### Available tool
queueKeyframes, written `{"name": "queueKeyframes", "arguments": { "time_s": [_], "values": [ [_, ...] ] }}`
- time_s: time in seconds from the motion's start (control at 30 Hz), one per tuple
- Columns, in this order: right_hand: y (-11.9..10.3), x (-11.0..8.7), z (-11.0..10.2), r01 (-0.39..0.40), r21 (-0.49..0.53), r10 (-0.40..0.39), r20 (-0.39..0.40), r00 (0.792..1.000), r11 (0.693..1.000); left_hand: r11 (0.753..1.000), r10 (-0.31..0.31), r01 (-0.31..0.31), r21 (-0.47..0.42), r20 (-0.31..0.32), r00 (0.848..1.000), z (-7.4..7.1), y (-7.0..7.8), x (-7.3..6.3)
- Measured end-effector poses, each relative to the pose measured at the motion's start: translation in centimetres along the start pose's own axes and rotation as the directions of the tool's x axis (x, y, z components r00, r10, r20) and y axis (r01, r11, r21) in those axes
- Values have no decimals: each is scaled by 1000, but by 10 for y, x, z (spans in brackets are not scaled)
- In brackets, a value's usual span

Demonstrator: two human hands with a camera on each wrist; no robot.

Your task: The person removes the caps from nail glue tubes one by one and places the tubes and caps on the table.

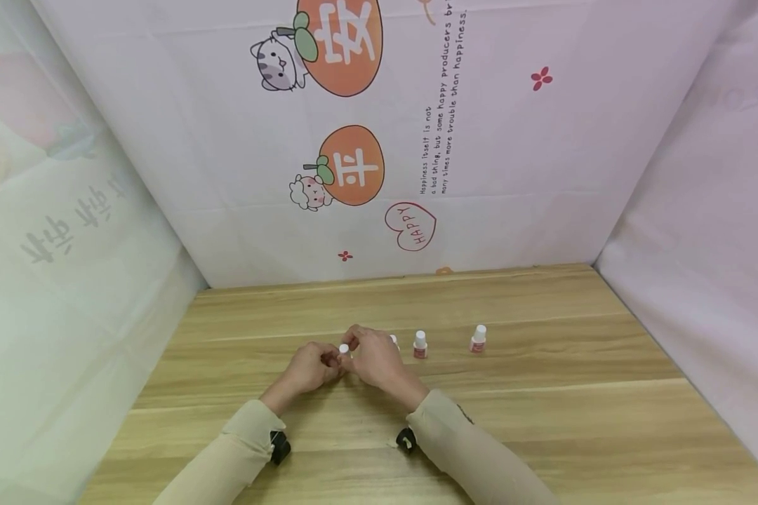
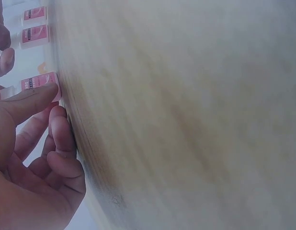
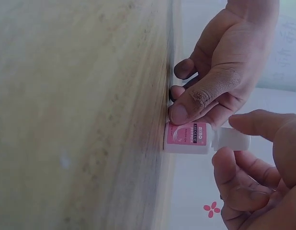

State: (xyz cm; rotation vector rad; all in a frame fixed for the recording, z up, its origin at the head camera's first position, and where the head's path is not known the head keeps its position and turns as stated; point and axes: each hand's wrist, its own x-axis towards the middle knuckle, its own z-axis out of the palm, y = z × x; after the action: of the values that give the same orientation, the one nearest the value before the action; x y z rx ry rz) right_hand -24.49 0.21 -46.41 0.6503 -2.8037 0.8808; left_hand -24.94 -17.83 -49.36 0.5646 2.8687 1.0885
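Observation:
A small white glue bottle (image 3: pixel 188 139) with a pink label stands on the wooden table between the two hands. My left hand (image 1: pixel 311 366) grips its lower body, thumb along the label, as the left wrist view also shows. The bottle's white cap (image 3: pixel 234 139) is between the fingertips of my right hand (image 1: pixel 375 358), which pinch it from both sides. In the head view the hands cover most of this bottle, leaving just the cap in sight.
To the right of the hands stand similar bottles: one (image 1: pixel 394 341) partly hidden behind the right hand, another (image 1: pixel 420 345) beside it, and a third (image 1: pixel 478 339) farther right. Printed white cloth (image 1: pixel 499 175) walls the table (image 1: pixel 543 414) at the back and sides.

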Motion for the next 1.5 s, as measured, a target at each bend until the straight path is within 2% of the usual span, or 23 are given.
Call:
{"name": "queueKeyframes", "arguments": {
  "time_s": [0.07, 0.2, 0.3, 0.4, 0.57, 0.73, 1.07, 1.5],
  "values": [
    [0, 0, -1, 1, 3, -1, -3, 1000, 1000, 1000, 15, -15, 9, -8, 1000, 1, -1, 0],
    [0, 0, -1, 10, 4, -10, -7, 1000, 1000, 999, -2, 2, 34, 1, 1000, 1, -1, 1],
    [0, 0, 0, 16, -3, -16, -2, 1000, 1000, 998, -46, 44, 45, 29, 999, 1, 2, 3],
    [0, 0, 1, 9, -2, -9, 4, 1000, 1000, 998, -56, 54, 43, 34, 998, 0, 3, 2],
    [1, 0, 0, -19, 10, 18, 10, 1000, 1000, 998, -41, 40, 46, 24, 999, -1, 3, 1],
    [0, 1, 0, -8, -1, 8, 12, 1000, 1000, 999, -35, 34, 41, 26, 999, -2, 4, 1],
    [-3, 0, -2, -25, 0, 25, 24, 999, 1000, 997, -60, 59, 43, 24, 998, -1, 6, 0],
    [-1, 1, 0, -6, 5, 6, 23, 1000, 1000, 997, -68, 67, 24, 26, 997, -1, 5, 1]
  ]
}}
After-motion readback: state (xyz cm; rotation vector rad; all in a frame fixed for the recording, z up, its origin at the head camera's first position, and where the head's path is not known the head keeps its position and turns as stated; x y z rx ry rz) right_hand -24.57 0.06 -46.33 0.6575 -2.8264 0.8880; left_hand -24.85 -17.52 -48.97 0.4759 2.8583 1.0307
